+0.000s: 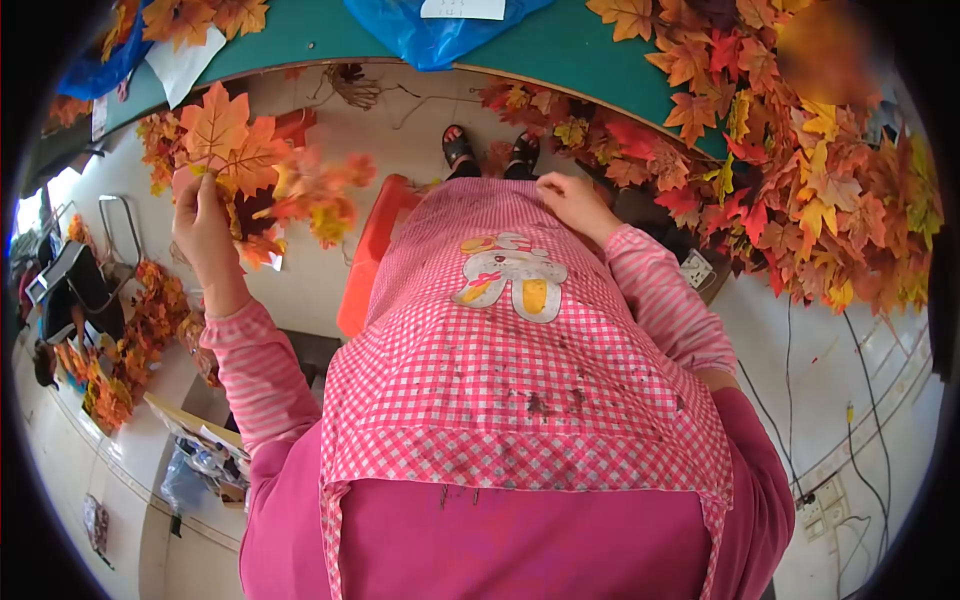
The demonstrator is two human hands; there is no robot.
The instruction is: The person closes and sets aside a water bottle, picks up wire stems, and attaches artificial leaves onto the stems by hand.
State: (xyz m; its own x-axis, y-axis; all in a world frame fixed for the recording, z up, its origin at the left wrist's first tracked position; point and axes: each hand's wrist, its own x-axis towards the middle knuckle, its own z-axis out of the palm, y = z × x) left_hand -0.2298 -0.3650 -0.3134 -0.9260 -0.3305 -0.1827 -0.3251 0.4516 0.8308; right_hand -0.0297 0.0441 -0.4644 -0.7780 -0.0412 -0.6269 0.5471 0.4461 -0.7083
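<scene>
My left hand [203,230] is raised at the left, its thumb and fingers pinched on the stem end of an artificial maple leaf spray [217,128]. Large orange leaves stand up above the fingers. Smaller red, orange and yellow leaves [322,195] hang out to the right, blurred. My right hand [580,205] lies at the far right edge of the pink checked apron [520,400] over my lap. Its fingers are curled in, and what they hold, if anything, is hidden.
A green table [300,38] curves across the front, with a blue plastic bag [440,30] on it. Leaf garlands [800,190] heap over its right side. A red stool [370,260] stands left of my lap. Cables [860,430] run over the floor at right.
</scene>
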